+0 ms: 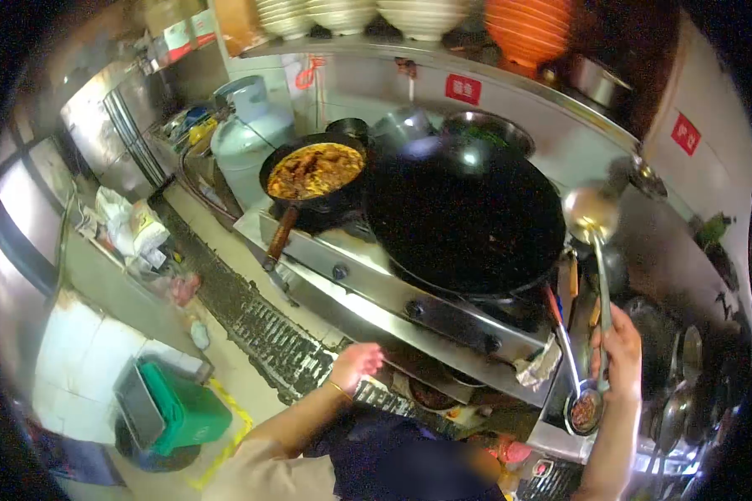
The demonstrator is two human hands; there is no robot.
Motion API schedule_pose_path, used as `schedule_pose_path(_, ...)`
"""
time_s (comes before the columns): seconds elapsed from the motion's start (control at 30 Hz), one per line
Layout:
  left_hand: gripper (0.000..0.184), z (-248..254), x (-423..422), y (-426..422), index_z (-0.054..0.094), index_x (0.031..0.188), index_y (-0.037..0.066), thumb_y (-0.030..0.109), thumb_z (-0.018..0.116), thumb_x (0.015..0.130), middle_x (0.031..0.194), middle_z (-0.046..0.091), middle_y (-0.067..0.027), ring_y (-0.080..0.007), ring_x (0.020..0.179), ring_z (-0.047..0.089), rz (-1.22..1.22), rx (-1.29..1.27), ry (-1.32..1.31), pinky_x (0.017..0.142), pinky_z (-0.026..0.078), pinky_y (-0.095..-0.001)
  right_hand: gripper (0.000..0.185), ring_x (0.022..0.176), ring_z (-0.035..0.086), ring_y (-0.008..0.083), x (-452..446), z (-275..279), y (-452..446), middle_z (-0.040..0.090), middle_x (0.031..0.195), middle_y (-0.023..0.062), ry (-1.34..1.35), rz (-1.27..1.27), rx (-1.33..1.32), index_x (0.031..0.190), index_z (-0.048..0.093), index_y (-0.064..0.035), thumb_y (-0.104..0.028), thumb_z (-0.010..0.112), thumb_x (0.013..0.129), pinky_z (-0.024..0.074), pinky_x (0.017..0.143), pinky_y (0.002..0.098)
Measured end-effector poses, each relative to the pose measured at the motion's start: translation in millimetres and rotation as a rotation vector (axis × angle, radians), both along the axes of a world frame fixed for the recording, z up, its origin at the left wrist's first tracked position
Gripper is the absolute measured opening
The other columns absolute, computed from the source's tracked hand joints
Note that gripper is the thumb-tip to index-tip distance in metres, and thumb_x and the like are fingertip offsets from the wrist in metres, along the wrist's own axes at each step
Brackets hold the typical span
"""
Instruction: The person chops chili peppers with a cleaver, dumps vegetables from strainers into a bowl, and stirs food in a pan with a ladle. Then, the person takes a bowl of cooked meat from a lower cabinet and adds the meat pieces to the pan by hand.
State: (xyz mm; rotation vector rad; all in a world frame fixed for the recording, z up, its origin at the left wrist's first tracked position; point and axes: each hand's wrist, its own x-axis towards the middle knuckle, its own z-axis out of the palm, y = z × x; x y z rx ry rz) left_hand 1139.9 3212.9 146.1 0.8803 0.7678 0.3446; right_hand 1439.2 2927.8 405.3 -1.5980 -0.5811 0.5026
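My right hand (pixel 617 352) is wrapped round the handle of a metal ladle (pixel 593 215), whose shiny bowl is raised beside the right rim of a large black wok (pixel 464 221). Below that hand, a small dark bowl (pixel 584 412) holds reddish bits. My left hand (pixel 358 365), with a thin bracelet at the wrist, hangs in front of the stove, touching nothing; its fingers look loosely bent and slightly apart. On the left burner, a smaller pan (pixel 313 169) with a wooden handle holds yellow and brown food.
A gas cylinder (pixel 249 134) stands behind the stove's left end. Stacked bowls (pixel 422 17) line the shelf above. Behind the wok sits a metal basin (pixel 487 134) with greens. A green bin (pixel 188 409) is on the floor at lower left. Utensils (pixel 673 405) crowd the right side.
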Motion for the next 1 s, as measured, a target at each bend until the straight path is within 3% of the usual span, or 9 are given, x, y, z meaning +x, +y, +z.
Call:
schedule_pose_path(0.07,0.031,15,-21,47,0.059,0.112,0.006,0.027,0.056,0.09,0.098,0.066,-0.0107,-0.0244,0.083,0.065,0.374,-0.27,-0.146,0.077,0.054,-0.0384,0.046,0.044,0.047,0.0064,-19,36,70,0.055,0.072,0.001,-0.068,0.079,-0.106,0.129,0.05,-0.0035,-0.016,0.054,0.085,0.0375,0.038,0.0202)
schedule_pose_path(0.1,0.038,19,-31,76,0.06,0.105,0.008,0.042,0.045,0.096,0.09,0.064,-0.0078,-0.022,0.081,0.062,0.41,-0.372,-0.378,0.077,0.052,-0.0386,0.046,0.044,0.047,0.0061,-17,36,102,0.055,0.073,0.0004,-0.134,0.097,-0.104,0.129,0.051,-0.0039,-0.014,0.055,0.084,0.0375,0.039,0.0203)
schedule_pose_path(0.17,0.047,26,-50,132,0.059,0.111,0.009,0.049,0.04,0.096,0.098,0.066,-0.0108,-0.0261,0.089,0.063,0.394,-0.482,-0.689,0.081,0.052,-0.0429,0.046,0.052,0.048,0.0056,-53,66,180,0.053,0.073,-0.0008,-0.287,0.148,-0.266,0.129,0.052,-0.0063,-0.011,0.057,0.083,0.0385,0.045,0.0208)
schedule_pose_path(0.27,0.057,51,-58,202,0.057,0.119,0.008,0.055,0.037,0.095,0.108,0.065,-0.0131,-0.0294,0.097,0.063,0.325,-0.574,-0.814,0.085,0.052,-0.046,0.04,0.096,0.062,0.0247,-74,58,294,0.064,0.11,0.0165,-0.856,0.333,-0.322,0.122,0.057,-0.0043,-0.009,0.054,0.082,0.0467,0.088,0.0334)
schedule_pose_path(0.33,0.058,71,-55,232,0.051,0.122,0.006,0.055,0.04,0.093,0.116,0.06,-0.0161,-0.0307,0.094,0.064,0.127,-0.684,-0.872,0.086,0.052,-0.0473,0.038,0.097,0.061,0.0359,-97,49,366,0.062,0.109,0.02,-1.134,0.407,-0.484,0.118,0.06,-0.0091,-0.01,0.056,0.081,0.0493,0.084,0.0412)
schedule_pose_path(0.4,0.056,83,-51,256,0.049,0.121,0.006,0.054,0.042,0.094,0.117,0.059,-0.0166,-0.0308,0.091,0.065,0.021,-0.805,-0.825,0.082,0.053,-0.0466,0.039,0.091,0.061,0.0361,-122,44,421,0.063,0.101,0.0184,-1.224,0.468,-0.769,0.119,0.06,-0.0107,-0.008,0.059,0.08,0.0497,0.08,0.0407)
schedule_pose_path(0.43,0.05,79,-48,265,0.05,0.119,0.007,0.051,0.044,0.095,0.114,0.061,-0.015,-0.0297,0.091,0.065,-0.095,-0.837,-0.919,0.076,0.055,-0.0446,0.038,0.091,0.061,0.0365,-133,45,441,0.064,0.098,0.0177,-1.213,0.508,-0.862,0.118,0.061,-0.0114,-0.009,0.058,0.08,0.0499,0.079,0.0414)
schedule_pose_path(0.57,0.03,92,-48,278,0.049,0.12,0.021,0.034,0.057,0.093,0.076,0.053,-0.0013,-0.0156,0.063,0.053,-0.143,-0.762,-0.53,0.054,0.049,-0.0321,0.036,0.086,0.062,0.0373,-146,32,488,0.065,0.091,0.017,-1.159,0.597,-1.041,0.116,0.063,-0.0133,-0.012,0.056,0.081,0.0507,0.076,0.0439)
schedule_pose_path(1.0,0.035,105,-75,301,0.037,0.127,0.02,0.028,0.053,0.096,0.08,0.05,-0.0033,-0.0161,0.059,0.052,-0.28,-0.738,-0.414,0.051,0.047,-0.0342,0.034,0.091,0.063,0.0368,-137,-93,574,0.066,0.101,0.021,-0.97,0.284,-0.716,0.116,0.062,-0.0086,-0.014,0.053,0.083,0.05,0.084,0.0446)
